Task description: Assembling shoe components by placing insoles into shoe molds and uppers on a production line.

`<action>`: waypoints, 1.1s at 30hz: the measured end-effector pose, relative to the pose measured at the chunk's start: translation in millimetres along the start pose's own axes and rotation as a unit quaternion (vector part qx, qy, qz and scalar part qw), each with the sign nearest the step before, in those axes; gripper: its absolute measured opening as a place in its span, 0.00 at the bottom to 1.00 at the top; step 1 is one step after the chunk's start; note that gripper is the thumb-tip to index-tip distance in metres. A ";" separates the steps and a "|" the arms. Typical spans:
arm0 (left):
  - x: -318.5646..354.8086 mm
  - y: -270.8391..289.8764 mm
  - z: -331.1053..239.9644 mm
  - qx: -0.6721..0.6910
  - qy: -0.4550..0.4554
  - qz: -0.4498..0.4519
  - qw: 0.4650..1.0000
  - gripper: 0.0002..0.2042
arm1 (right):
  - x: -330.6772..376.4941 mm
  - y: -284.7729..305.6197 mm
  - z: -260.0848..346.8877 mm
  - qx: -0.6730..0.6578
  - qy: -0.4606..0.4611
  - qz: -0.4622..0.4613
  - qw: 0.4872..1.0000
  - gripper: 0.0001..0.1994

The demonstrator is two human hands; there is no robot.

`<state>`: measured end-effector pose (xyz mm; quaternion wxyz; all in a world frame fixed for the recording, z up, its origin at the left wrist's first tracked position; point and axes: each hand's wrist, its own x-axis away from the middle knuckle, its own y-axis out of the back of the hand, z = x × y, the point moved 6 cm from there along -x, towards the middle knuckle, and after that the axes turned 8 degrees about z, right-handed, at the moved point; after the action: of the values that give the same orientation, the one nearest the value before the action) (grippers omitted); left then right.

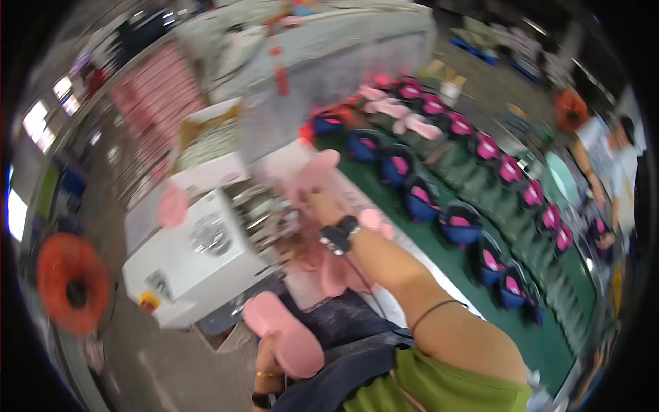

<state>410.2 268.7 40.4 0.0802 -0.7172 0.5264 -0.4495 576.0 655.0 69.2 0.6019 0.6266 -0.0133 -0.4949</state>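
Low in the view, my left hand (269,351) is closed around the edge of a pink shoe sole (284,335), held over my lap. My right arm stretches forward past the white machine (199,257). At its end, my right hand (321,206) is beside the machine's metal working parts (264,214), close to the lower end of another pink sole (318,167). Blur hides whether its fingers grip that sole. More pink pieces (334,275) lie below my right wrist, and pale pink round ends (371,220) show just right of it.
A green conveyor (446,261) on the right carries rows of blue-and-pink shoe uppers (461,223). An open carton (209,147) stands behind the machine. An orange fan (72,283) is at left. At far right, another person (611,161) works across the conveyor.
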 end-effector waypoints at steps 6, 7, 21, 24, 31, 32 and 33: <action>-3.6 -63.7 -11.6 -0.005 0.000 0.047 0.999 0.18 | 69.9 101.5 -132.2 -0.481 -0.450 -0.158 0.736 0.10; -6.4 -69.5 -9.7 -0.002 -0.001 0.039 0.999 0.20 | 95.1 117.8 -159.3 -0.505 -0.499 -0.170 0.683 0.11; -15.0 -110.8 -16.3 -0.083 0.003 0.019 0.996 0.20 | 119.1 153.4 -266.4 -0.429 -0.370 -0.147 0.811 0.17; -25.5 -65.7 -8.1 -0.181 -0.058 0.051 0.980 0.18 | 60.0 142.1 -72.9 -0.551 -0.259 -0.022 0.793 0.12; -35.2 -111.8 -21.3 -0.122 -0.031 0.027 0.992 0.13 | 94.3 164.0 169.1 -0.355 -0.106 0.167 0.914 0.20; -29.1 -116.3 -30.6 -0.118 -0.040 0.014 0.992 0.13 | 99.5 157.9 174.0 -0.367 -0.154 0.180 0.900 0.19; -27.2 -121.3 -31.3 -0.058 -0.010 0.022 0.998 0.14 | 99.6 156.0 178.1 -0.371 -0.145 0.185 0.898 0.19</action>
<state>469.0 354.9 114.8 0.0535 -0.7135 0.5664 -0.4091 603.8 419.1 166.9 0.8631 0.2650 -0.0313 -0.4289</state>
